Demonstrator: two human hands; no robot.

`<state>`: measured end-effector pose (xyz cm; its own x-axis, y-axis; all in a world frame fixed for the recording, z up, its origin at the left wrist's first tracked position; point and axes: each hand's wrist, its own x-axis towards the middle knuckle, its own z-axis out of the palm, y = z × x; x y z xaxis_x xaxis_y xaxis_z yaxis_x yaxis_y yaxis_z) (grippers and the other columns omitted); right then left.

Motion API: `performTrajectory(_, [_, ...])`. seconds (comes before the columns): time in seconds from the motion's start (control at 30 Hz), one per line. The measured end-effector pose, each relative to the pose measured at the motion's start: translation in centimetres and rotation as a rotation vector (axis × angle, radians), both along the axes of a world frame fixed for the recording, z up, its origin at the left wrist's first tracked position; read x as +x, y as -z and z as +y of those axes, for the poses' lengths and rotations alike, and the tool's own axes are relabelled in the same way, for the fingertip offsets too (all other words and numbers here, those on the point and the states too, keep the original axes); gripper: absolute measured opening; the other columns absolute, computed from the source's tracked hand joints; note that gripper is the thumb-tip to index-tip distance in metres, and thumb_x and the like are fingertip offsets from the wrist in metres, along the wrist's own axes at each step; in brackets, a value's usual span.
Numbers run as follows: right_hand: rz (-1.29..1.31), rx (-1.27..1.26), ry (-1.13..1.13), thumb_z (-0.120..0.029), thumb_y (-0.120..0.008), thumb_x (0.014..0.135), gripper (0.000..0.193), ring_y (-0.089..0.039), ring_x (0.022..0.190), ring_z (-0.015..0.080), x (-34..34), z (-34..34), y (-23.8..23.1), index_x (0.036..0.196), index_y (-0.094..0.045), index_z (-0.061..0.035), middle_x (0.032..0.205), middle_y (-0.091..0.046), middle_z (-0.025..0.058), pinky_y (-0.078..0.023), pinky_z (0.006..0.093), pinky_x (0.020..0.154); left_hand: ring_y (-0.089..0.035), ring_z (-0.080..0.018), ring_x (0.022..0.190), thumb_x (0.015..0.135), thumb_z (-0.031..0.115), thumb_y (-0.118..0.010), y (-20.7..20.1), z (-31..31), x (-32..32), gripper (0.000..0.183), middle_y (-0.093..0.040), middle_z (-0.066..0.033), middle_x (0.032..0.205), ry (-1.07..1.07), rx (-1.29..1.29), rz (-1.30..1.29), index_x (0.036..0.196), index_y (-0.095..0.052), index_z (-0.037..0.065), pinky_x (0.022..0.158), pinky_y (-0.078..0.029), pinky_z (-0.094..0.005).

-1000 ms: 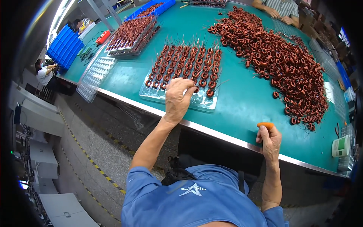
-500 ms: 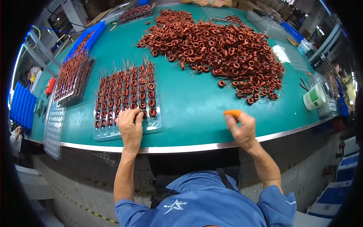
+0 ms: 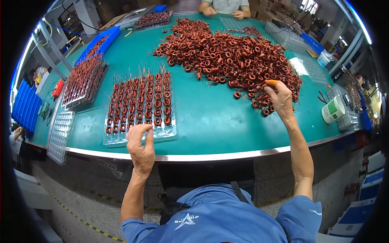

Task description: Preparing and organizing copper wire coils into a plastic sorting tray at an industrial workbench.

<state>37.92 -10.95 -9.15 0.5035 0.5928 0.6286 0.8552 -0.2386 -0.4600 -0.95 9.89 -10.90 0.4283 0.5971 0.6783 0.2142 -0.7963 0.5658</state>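
My left hand [image 3: 141, 148] is at the front edge of a clear plastic tray [image 3: 164, 133], its index finger and thumb bent together. Whether anything small sits between those fingertips is hidden. Rows of toroidal coils [image 3: 139, 107], red-brown wound rings with thin wire leads standing up, fill most of the tray's pockets. Over the near right side of a large heap of loose coils [image 3: 227, 50] reaches my right hand [image 3: 281, 99]. It wears an orange finger cot [image 3: 272, 82]; thumb and index finger are apart, with no coil visibly held.
Left of the tray stand stacked filled trays [image 3: 83, 83], a blue bin [image 3: 99, 42] and an unfilled tray [image 3: 60, 129]. A white tub [image 3: 333, 110] and pliers [image 3: 322, 96] are on the right. Across the green table [image 3: 210, 125], another person's hands [image 3: 239, 15] rest at the far edge.
My right hand has swung forward and right, from above the bare table to the coil heap. My left hand has drawn slightly back from the front row of coils. The view has tilted up a little.
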Motion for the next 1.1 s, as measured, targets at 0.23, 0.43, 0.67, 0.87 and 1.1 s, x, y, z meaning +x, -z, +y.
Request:
performTrajectory(0.23, [-0.089,0.155,0.013,-0.008,-0.065,0.087,0.033,-0.064,0.081,0.0226,-0.3,1.8,-1.4,0.117,-0.057,0.0028,0.094,-0.064,0.014,-0.052,0.033,0.071,-0.06,-0.021,0.084,0.087,0.003,-0.061,-1.4,-3.3,4.1,0.011,-0.064,-0.0108,0.089,0.298,-0.295,-0.083,0.097,-0.063,-0.001,0.076,-0.046,-0.0304])
performTrajectory(0.43, [-0.104,0.135,-0.291,0.005,-0.067,0.08,0.045,-0.064,0.081,0.025,-7.7,3.0,-2.3,0.122,-0.053,0.0016,0.093,-0.061,0.0113,-0.053,0.035,0.068,-0.06,-0.0169,0.084,0.092,0.01,-0.058,-2.1,-5.5,9.2,0.032,-0.061,-0.0089,0.091,0.578,-0.495,-0.019,0.12,-0.049,-0.001,0.078,-0.048,-0.0296])
performTrajectory(0.67, [-0.487,-0.039,-0.506,0.002,-0.067,0.076,0.045,-0.06,0.089,0.0353,-13.1,3.3,-1.7,0.118,-0.051,0.0074,0.1,-0.059,0.0188,-0.05,0.0428,0.081,-0.059,-0.0187,0.07,0.099,0.023,-0.049,-1.8,-5.7,12.6,0.027,-0.06,-0.0111,0.082,0.724,-0.438,0.085,0.112,-0.051,0.0,0.065,-0.049,-0.0319])
performTrajectory(0.87, [-0.209,-0.061,-0.54,-0.018,-0.081,0.069,0.065,-0.054,0.106,0.0325,-13.5,2.2,-2.0,0.124,-0.052,0.0001,0.121,-0.051,0.0162,-0.047,0.04,0.088,-0.049,-0.01,0.053,0.103,0.032,-0.038,-0.6,-4.6,10.5,0.032,-0.053,-0.0047,0.067,0.854,-1.052,-0.147,0.104,-0.053,0.003,0.049,-0.041,-0.0217])
performTrajectory(1.1, [-0.472,-0.034,-0.555,-0.025,-0.079,0.072,0.049,-0.053,0.108,0.0319,-14.1,2.3,-2.1,0.112,-0.058,-0.0069,0.117,-0.053,0.0119,-0.043,0.0456,0.088,-0.045,-0.0083,0.044,0.102,0.03,-0.041,-1.1,-5.0,10.6,0.03,-0.05,-0.0025,0.058,0.84,-1.192,-0.12,0.097,-0.055,0.004,0.041,-0.035,-0.0206])
